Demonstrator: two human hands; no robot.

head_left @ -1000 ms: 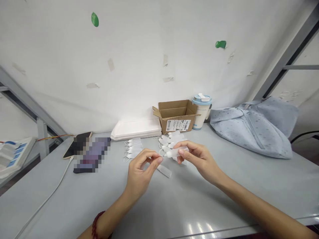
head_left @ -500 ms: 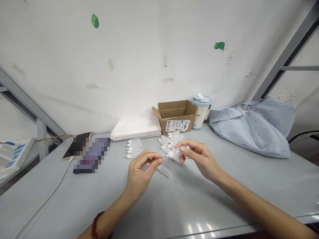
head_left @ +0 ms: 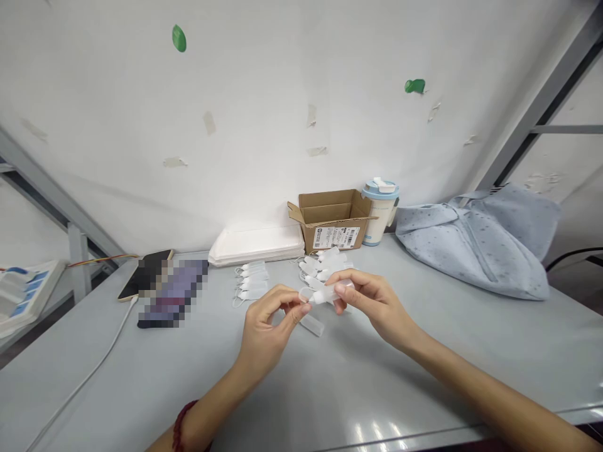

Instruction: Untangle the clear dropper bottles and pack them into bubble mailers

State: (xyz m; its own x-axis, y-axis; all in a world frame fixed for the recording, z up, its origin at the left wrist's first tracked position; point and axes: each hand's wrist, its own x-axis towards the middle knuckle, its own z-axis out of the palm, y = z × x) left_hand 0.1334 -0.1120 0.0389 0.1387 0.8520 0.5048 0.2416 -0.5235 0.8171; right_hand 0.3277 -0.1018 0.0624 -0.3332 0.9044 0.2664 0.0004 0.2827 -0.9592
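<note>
Right hand (head_left: 370, 302) holding translucent bottle (head_left: 327, 294), thin curved loop (head_left: 305, 289), smooth tabletop (head_left: 372, 380)

The left hand (head_left: 267, 319) bends its fingers inward, thumb and index fingertips drawn close in a pinch aimed at the right hand (head_left: 373, 300). Just across from it, the right hand curls, thumb opposing fingers. The forearms (head_left: 475, 380) spread apart below the hands, wrists fairly straight.
</note>
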